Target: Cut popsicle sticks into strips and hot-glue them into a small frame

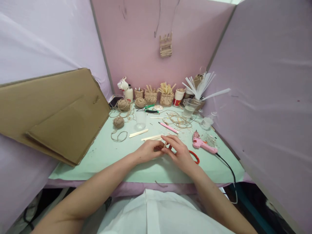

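My left hand (149, 151) and my right hand (179, 152) meet over the front middle of the table. Both are closed, fingertips pinching a short, pale piece of wooden stick (165, 144) between them; its lower part is hidden by the fingers. Under my right hand lies a pair of red-handled scissors (196, 158), partly covered. Just beyond my fingers rest flat wooden craft sticks (151, 138), and another bundle of sticks (138, 133) lies to their left. A pink pen-shaped tool (168, 127) is farther back.
A pink glue gun (204, 145) with a black cord lies right. Behind stand a clear cup (140, 121), a water cup (189, 109), twine balls (118, 122), green-handled pliers (151, 111) and stick-filled containers (166, 99). A cardboard sheet (56, 110) leans left.
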